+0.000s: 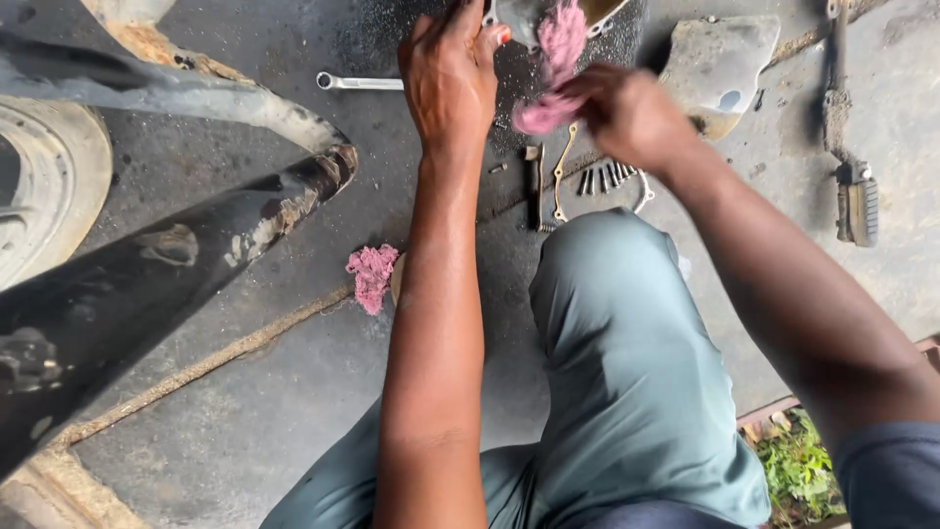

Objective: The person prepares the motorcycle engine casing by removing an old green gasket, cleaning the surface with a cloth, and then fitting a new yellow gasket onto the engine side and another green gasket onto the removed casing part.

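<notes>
My left hand (pixel 448 69) grips the edge of a grey metal cover (pixel 522 18) at the top of the view; most of the cover runs out of frame. My right hand (pixel 627 113) is closed on a pink rag (pixel 554 61) and presses it against that cover. Both arms reach forward over my knees, which are in grey-green trousers (pixel 627 362). Below my hands a thin gasket (pixel 561 181) and several bolts (pixel 602 178) lie on the concrete floor.
A spanner (pixel 357 82) lies left of my left hand. A second pink rag (pixel 372 276) sits by my left forearm. A black motorcycle exhaust pipe (pixel 147 284) and wheel (pixel 44 191) fill the left. Another metal cover (pixel 715 69) and a footrest bar (pixel 852 147) lie to the right.
</notes>
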